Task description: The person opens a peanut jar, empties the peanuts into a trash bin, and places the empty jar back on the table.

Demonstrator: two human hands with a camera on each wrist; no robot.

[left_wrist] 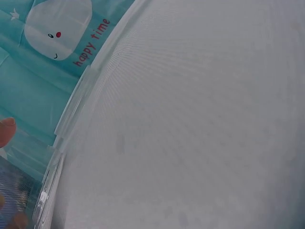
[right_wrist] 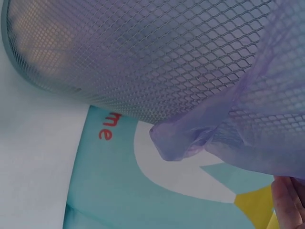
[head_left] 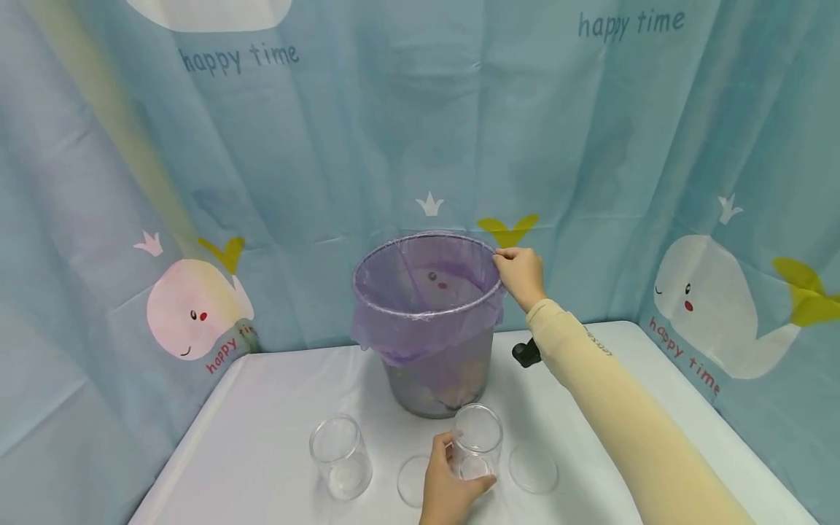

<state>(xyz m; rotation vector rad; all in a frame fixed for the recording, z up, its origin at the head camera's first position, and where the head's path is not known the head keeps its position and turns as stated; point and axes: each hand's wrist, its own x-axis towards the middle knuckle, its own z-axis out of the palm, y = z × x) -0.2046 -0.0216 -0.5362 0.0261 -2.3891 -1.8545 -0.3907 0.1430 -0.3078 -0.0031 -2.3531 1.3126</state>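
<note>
A grey mesh waste bin (head_left: pixel 436 390) stands at the middle of the table, lined with a thin purple bag (head_left: pixel 420 339) folded down over its rim. My right hand (head_left: pixel 520 275) pinches the bag-covered rim at the bin's right side. Loose purple bag (right_wrist: pixel 186 136) hangs against the mesh in the right wrist view. In front of the bin my left hand (head_left: pixel 448 490) grips a clear, lidless jar (head_left: pixel 478 432), thumb at the near side. The left wrist view shows only a fingertip (left_wrist: pixel 6 131) and clear edges at its left border.
Another clear jar (head_left: pixel 341 456) stands on the white table to the left. Clear round discs lie flat on either side of the gripped jar, a left disc (head_left: pixel 408 481) and a right disc (head_left: pixel 534 470). A printed blue curtain (head_left: pixel 420 124) hangs behind. A black object (head_left: pixel 526 354) shows by the right sleeve.
</note>
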